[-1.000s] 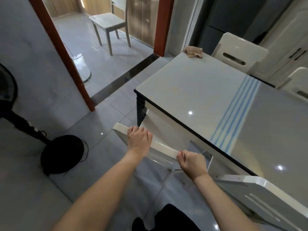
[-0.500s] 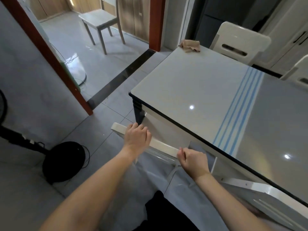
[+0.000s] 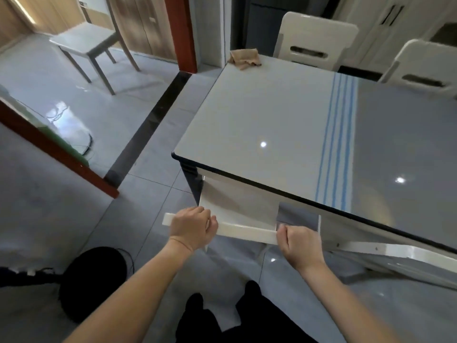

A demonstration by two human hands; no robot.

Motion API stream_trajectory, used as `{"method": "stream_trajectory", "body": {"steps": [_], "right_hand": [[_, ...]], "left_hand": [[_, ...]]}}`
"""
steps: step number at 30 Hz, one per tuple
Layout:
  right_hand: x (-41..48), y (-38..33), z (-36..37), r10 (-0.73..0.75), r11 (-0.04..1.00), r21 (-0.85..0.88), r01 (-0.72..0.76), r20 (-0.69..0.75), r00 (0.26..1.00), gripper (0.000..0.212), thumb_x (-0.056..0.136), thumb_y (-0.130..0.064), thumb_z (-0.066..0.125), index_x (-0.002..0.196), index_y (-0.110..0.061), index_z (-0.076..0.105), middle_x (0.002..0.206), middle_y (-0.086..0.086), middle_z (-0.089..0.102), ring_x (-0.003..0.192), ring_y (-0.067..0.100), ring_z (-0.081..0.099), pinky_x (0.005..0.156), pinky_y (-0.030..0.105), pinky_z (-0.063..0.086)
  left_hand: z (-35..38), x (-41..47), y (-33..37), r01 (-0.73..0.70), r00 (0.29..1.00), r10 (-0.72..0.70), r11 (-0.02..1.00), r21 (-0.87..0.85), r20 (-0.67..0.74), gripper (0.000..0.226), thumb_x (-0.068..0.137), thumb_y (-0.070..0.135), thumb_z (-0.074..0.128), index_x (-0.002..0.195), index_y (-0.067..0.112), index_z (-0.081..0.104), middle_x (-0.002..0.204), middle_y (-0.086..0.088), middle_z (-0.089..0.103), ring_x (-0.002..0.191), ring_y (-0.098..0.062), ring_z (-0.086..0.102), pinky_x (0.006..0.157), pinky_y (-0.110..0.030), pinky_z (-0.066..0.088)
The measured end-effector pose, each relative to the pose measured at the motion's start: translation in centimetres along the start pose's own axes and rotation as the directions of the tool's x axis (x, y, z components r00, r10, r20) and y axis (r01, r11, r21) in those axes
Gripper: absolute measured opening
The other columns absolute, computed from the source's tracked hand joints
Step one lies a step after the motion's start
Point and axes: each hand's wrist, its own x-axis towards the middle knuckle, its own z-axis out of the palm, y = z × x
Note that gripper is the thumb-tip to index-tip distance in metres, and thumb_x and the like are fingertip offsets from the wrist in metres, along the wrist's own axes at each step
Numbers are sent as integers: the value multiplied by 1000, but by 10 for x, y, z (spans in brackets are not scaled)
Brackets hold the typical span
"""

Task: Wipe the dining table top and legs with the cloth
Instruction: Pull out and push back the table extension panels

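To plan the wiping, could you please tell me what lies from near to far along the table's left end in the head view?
left hand → white chair back that it grips → dining table top → tan cloth at the far corner

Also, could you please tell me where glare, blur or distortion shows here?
Head view: two glare spots on the glossy table top; a bright reflection on the floor; wide-angle lean of the door frame; the cloth looks soft; the left hand and right hand gripping the chair back look sharp.
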Motion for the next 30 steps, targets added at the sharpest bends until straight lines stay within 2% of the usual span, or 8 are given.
{"method": "stream_trajectory", "body": {"steps": [5,8,11,17,20,24,27,30], "right_hand": [[1,-29,-1,66,997,-40,-67,-20,998,51,86,-27,33,41,-10,50,36,1,47,31,23,48,30,29,37],[4,-46,1,94,992,-76,-100,-77,993,48,85,-27,34,38,-14,40,34,3,46,30,22,46,32,22,22],[7,-63,4,145,984,-92,-154,-95,985,53,85,-27,35,36,-9,46,33,4,46,29,21,46,37,18,7],[18,-83,9,227,962,-134,-238,-90,970,54,84,-27,34,37,-7,48,32,5,47,29,25,48,41,19,19],[26,-86,9,219,963,-139,-230,-86,972,53,85,-26,33,35,-9,41,31,5,45,27,26,45,41,18,13],[38,-84,8,187,969,-137,-203,-124,975,51,84,-25,33,35,-12,33,29,4,42,25,27,42,44,16,2],[51,-74,9,182,968,-148,-204,-149,972,52,83,-25,33,34,-8,37,29,6,41,24,29,41,43,17,5],[66,-56,10,186,967,-152,-203,-119,975,54,84,-25,32,36,-4,45,32,8,46,28,32,45,40,21,20]], "left_hand": [[-6,11,-23,-66,995,67,998,-12,74,41,83,39,38,51,20,55,48,7,54,39,-11,46,45,-16,17],[-7,22,-41,-91,992,92,996,-22,80,41,82,39,37,51,20,55,48,7,53,39,-10,43,43,-14,11],[-3,30,-57,-122,989,126,991,-56,78,40,81,38,38,51,19,56,49,5,55,42,-14,50,41,-16,25],[3,50,-81,-177,980,185,980,-94,80,39,78,39,38,50,19,57,49,6,55,44,-16,53,42,-18,32],[5,63,-88,-190,979,196,978,-90,55,39,76,38,39,48,18,57,49,4,57,45,-18,55,43,-19,29],[8,76,-91,-210,976,215,972,-108,44,39,76,37,38,49,18,59,51,4,59,48,-18,57,43,-19,35],[12,89,-87,-202,977,208,974,-106,49,39,77,35,37,51,18,60,52,3,59,50,-20,58,44,-20,31],[18,99,-75,-188,980,193,978,-87,52,40,79,34,36,51,18,59,52,3,60,50,-21,59,45,-21,27]]}}
